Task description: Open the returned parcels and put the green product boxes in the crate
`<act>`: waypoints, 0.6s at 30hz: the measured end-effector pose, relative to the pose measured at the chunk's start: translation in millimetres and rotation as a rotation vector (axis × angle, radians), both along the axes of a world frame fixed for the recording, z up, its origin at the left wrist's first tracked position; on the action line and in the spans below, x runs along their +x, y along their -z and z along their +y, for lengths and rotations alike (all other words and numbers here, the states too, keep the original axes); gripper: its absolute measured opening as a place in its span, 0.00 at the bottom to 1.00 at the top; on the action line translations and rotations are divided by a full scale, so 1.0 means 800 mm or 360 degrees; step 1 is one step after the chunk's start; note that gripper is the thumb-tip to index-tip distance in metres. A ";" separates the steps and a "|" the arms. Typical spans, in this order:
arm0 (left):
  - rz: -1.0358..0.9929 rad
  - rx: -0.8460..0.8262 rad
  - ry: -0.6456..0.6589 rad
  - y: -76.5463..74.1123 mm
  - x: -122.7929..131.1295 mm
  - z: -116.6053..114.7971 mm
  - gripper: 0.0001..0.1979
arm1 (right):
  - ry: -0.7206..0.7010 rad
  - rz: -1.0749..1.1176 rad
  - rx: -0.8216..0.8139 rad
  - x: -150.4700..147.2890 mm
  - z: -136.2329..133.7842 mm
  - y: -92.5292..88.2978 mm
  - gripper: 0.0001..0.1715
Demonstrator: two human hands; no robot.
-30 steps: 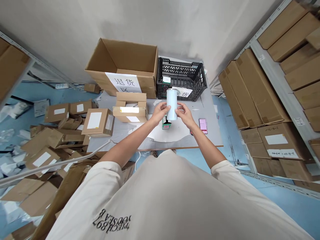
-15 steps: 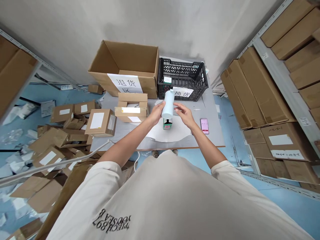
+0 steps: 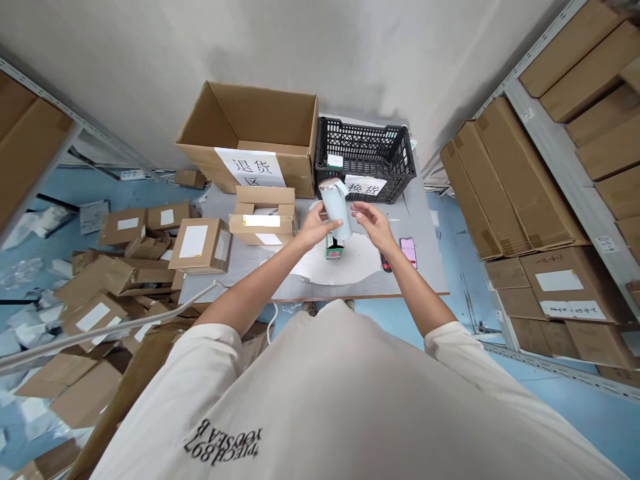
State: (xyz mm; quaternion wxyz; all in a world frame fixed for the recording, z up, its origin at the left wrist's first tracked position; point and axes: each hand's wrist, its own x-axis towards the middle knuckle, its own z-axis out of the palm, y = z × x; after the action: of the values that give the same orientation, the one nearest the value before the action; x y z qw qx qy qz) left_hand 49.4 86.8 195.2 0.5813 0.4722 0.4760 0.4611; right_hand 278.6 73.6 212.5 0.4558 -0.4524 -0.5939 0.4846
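A light blue tumbler (image 3: 336,212) is gripped in my left hand (image 3: 316,225), its top leaning to the left and a small strap or tab by its lid. To its right, my right hand (image 3: 373,225) is apart from it, fingers spread and bent, holding nothing. Below the tumbler a small green box (image 3: 335,251) with a dark opening stands on a white sheet (image 3: 357,265). Partly hidden by my right wrist lies a red and black item (image 3: 385,263), its kind unclear. A phone (image 3: 409,252) with a pink screen rests farther right.
At the back of the table (image 3: 425,280) stand a large open carton (image 3: 295,163) and a black plastic crate (image 3: 403,175), both with paper signs. An opened small carton (image 3: 263,227) and a closed one (image 3: 200,243) sit at left. Shelved cartons (image 3: 530,180) flank the right.
The tumbler has turned in my left hand, its top swinging left and its lid coming into view. My right hand stays beside it. The red and black item shows more now.
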 end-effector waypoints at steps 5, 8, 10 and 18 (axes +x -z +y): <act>0.0079 0.0118 0.0146 0.000 -0.004 -0.003 0.46 | -0.0047 -0.0034 0.0080 0.012 0.010 -0.024 0.53; 0.0043 0.0129 0.0324 -0.002 -0.006 -0.005 0.46 | -0.0160 -0.0062 0.0096 0.021 0.016 -0.036 0.58; 0.0032 0.0141 0.0435 -0.004 -0.006 -0.006 0.45 | -0.0208 -0.0080 0.0098 0.026 0.018 -0.041 0.60; 0.0027 0.0232 0.0598 -0.005 0.003 -0.006 0.40 | -0.0273 -0.0225 0.0144 0.031 0.015 -0.053 0.56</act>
State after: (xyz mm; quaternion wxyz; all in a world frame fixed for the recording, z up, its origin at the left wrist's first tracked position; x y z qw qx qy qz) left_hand 51.5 82.0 199.4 0.6173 0.5973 0.3498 0.3738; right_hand 303.2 85.4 254.5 0.3897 -0.4119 -0.6823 0.4615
